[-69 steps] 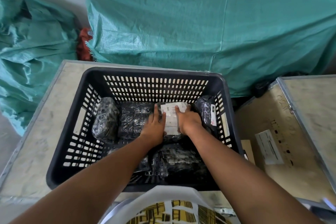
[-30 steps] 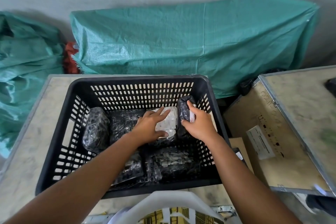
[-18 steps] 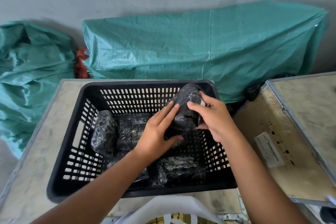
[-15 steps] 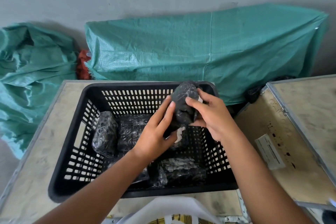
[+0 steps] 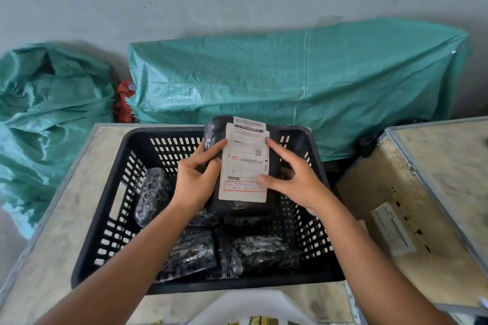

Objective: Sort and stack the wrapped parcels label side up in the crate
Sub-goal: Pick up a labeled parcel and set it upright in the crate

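A black slotted crate (image 5: pixel 111 208) stands on a pale wooden top. Above its middle I hold a black wrapped parcel (image 5: pixel 215 128) with its white shipping label (image 5: pixel 245 166) facing up at me. My left hand (image 5: pixel 196 179) grips the parcel's left edge. My right hand (image 5: pixel 293 179) touches the label's right side with thumb and finger, the other fingers spread. Inside the crate lie other black wrapped parcels: one upright at the left (image 5: pixel 153 195), two near the front (image 5: pixel 192 253) (image 5: pixel 261 250).
Green woven sacks (image 5: pixel 290 82) lie behind the crate against the wall, another (image 5: pixel 39 119) at the left. A wooden box with metal edging and a paper label (image 5: pixel 422 206) stands at the right. A white item (image 5: pixel 250 306) sits at the bottom edge.
The parcel taken from the crate's right side has been lifted and turned, so its white label now faces up. Both hands shifted onto its sides.
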The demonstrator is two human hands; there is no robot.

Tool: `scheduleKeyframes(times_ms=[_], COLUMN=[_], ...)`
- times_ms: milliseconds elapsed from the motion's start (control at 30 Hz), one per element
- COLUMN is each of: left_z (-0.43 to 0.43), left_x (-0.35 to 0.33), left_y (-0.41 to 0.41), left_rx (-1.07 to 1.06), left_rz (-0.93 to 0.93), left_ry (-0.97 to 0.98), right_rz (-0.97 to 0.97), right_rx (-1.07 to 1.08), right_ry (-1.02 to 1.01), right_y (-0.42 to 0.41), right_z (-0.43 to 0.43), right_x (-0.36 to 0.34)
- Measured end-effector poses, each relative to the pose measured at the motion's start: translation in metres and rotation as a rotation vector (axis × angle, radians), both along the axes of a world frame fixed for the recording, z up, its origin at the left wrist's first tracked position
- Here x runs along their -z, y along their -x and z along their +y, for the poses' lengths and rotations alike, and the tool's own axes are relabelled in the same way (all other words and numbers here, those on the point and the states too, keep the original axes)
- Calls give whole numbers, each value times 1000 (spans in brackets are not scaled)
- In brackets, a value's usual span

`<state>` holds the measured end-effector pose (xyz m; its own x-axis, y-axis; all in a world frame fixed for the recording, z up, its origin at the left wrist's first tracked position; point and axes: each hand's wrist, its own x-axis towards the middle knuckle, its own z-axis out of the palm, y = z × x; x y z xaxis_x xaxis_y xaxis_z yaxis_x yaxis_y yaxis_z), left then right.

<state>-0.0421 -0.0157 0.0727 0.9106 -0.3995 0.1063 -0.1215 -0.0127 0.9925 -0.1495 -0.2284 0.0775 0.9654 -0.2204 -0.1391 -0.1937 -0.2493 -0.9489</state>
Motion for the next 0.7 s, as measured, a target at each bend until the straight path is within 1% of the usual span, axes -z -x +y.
scheduleKeyframes(times_ms=[33, 67, 167, 300, 333, 400, 467, 533, 600, 700], left_z=[-1, -2, -5, -15, -17, -20, -20, -19, -15, -4], left_x=[4, 8, 23, 53, 61, 78, 93, 106, 119, 134], left_y=[-3, -7, -19, -26, -25, -24, -22, -20, -21, -25], left_rx=[0, 14, 134, 261, 276, 269, 283, 320, 374, 477], left_rz=[41, 86, 199, 248, 256, 223, 144, 72, -2, -12], left_ry=[0, -1, -54, -273, -301, -357, -449, -506, -612, -776], right_rz=[23, 40, 107, 234, 250, 257, 250, 246, 246, 272], right_rx=[-48, -76, -61, -64, -62, -47, -15, 41, 99, 108], right_ry=[-32, -13, 52, 82, 96, 122, 134, 174, 230, 229], right_y=[-2, -4, -14, -25, -27, -29, -30, -31, -32, -31], right_z=[0, -1, -4, -5, -5, -4, -2, 0, 0, 1], right_x=[4, 8, 22, 46, 53, 68, 82, 94, 105, 119])
